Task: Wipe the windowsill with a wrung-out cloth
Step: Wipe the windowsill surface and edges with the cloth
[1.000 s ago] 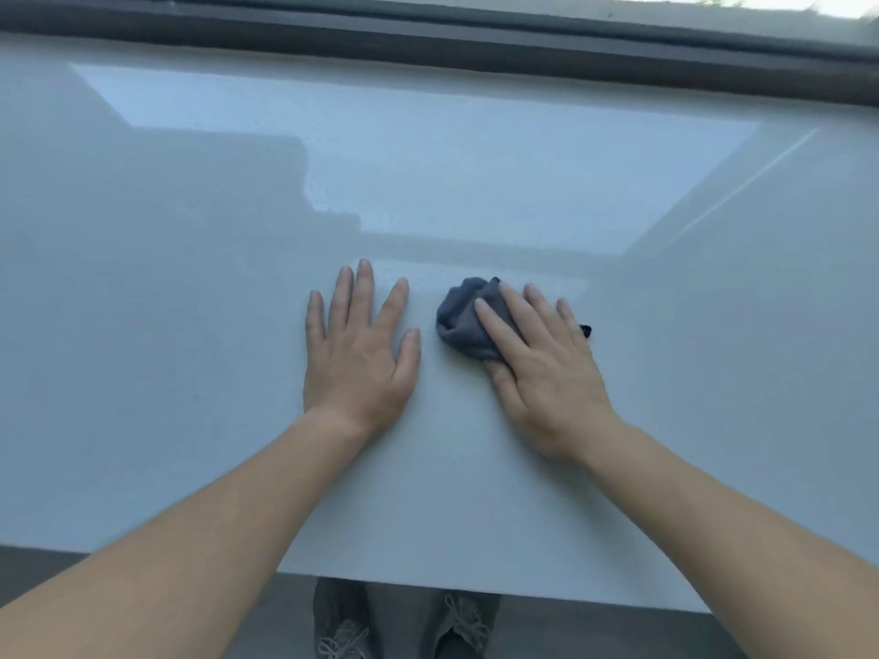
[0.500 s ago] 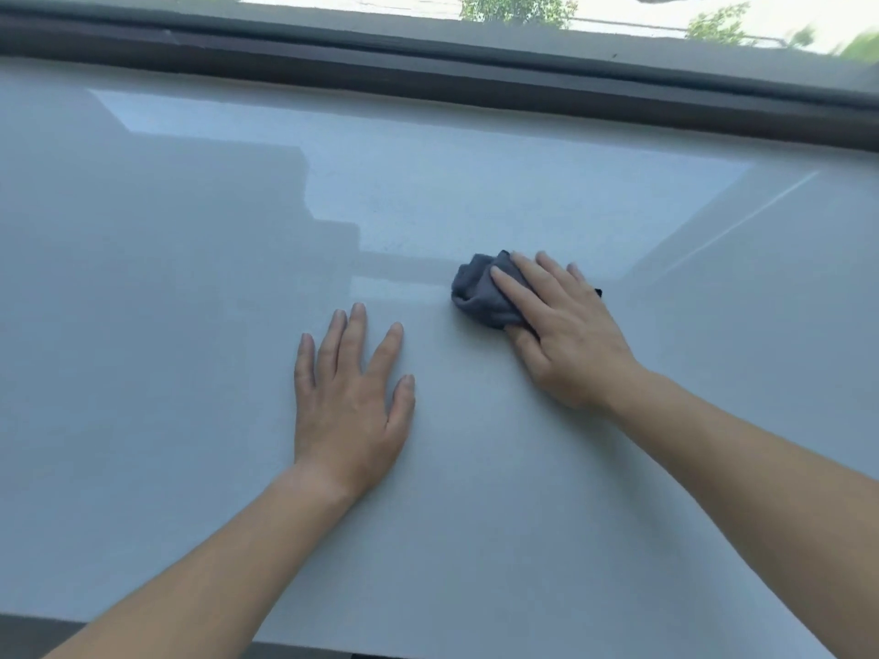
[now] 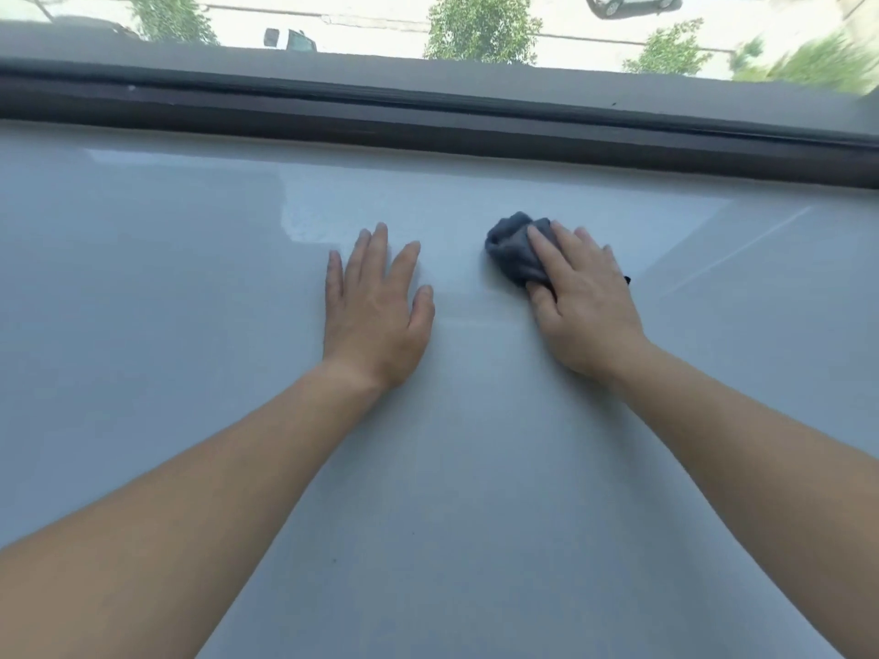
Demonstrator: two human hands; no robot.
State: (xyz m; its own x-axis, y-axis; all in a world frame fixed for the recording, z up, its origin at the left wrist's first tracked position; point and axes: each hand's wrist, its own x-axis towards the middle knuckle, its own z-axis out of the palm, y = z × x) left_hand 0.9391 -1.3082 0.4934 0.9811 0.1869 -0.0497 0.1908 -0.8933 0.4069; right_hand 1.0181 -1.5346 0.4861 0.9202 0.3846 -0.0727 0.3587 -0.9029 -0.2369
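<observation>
A wide, glossy pale-grey windowsill (image 3: pixel 190 325) fills most of the view. A bunched dark-grey cloth (image 3: pixel 511 252) lies on it right of centre, and my right hand (image 3: pixel 582 302) presses down on it with fingers laid over the cloth, covering its right part. A small dark corner of the cloth pokes out on the hand's right side. My left hand (image 3: pixel 376 311) rests flat on the bare sill, palm down and fingers apart, a short gap left of the cloth.
A dark window frame (image 3: pixel 428 121) runs across the far edge of the sill. Beyond the glass lie a street, trees (image 3: pixel 480 26) and parked cars far below. A faint seam (image 3: pixel 737 249) crosses the sill at the right.
My right hand has pushed the cloth farther toward the window frame. The view has tilted up and forward, so the sill's near edge has left view and the street shows.
</observation>
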